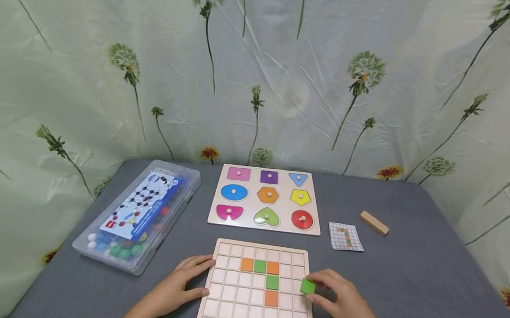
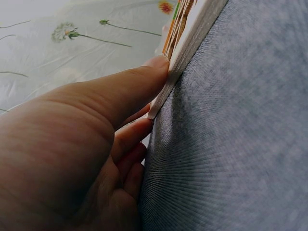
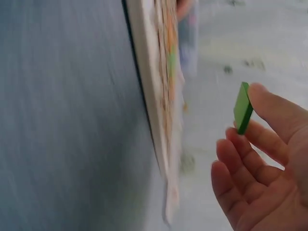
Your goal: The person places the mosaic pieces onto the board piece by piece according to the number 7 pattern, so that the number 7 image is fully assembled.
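Observation:
A wooden grid board (image 1: 225,309) lies in front of me. On it, an orange tile (image 1: 247,264), a green tile (image 1: 260,266) and another orange tile (image 1: 273,268) form a row; below the row's right end sit a green tile (image 1: 273,282) and an orange tile (image 1: 272,298). My right hand (image 1: 342,300) pinches a loose green tile (image 3: 243,108) between thumb and fingers, above the board's right edge. Against the left edge rests my left hand (image 1: 177,285), its thumb (image 2: 139,84) and fingertips touching the board's side.
Behind the board lies a knobbed shape puzzle (image 1: 250,218). A small pattern card (image 1: 346,237) and a wooden block (image 1: 374,223) lie to the right. On the left is a clear plastic case (image 1: 142,215) of coloured balls. A floral curtain (image 1: 288,81) hangs behind the table.

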A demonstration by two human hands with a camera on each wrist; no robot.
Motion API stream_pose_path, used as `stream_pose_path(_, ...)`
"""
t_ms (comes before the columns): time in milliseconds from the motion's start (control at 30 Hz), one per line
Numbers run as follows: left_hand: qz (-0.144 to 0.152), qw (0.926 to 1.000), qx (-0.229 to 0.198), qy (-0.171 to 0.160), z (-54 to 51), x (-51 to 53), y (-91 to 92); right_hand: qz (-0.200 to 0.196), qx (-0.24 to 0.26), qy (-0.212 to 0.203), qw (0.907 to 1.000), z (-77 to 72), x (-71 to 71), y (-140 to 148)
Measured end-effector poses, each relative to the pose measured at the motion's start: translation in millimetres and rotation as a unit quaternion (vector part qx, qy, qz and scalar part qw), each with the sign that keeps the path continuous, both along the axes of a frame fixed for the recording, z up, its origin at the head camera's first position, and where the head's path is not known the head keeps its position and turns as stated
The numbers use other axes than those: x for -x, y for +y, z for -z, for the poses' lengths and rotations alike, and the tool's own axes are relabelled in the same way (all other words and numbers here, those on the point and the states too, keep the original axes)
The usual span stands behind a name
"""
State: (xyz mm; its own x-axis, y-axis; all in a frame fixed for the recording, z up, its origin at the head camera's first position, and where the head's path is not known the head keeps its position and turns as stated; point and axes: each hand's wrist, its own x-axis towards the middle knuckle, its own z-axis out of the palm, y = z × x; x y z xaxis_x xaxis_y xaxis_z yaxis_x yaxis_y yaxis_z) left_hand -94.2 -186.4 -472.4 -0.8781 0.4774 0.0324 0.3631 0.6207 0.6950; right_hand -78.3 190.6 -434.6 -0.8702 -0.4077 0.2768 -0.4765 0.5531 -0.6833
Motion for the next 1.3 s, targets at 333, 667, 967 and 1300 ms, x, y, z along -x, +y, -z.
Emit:
stream_pose_path(333,0.002,1.0000,-0.004,-0.005,0.1,0.3,0.0,-0.129,0.032,-0.043,0.9902,22.4,-7.1,-32)
stream_pose_path(667,0.001,1.0000,-0.003,-0.001,0.7,0.1,0.3,-0.151,-0.036,-0.053,0.9865,29.8,-8.4,-42)
stream_pose_path(967,0.002,1.0000,-0.004,-0.006,0.7,0.3,0.3,-0.143,-0.032,-0.046,0.9881,30.3,-9.7,-43)
stream_pose_path(1300,0.002,1.0000,-0.003,0.000,0.1,1.1,0.5,-0.134,-0.062,-0.062,0.9871,27.5,-10.1,-46)
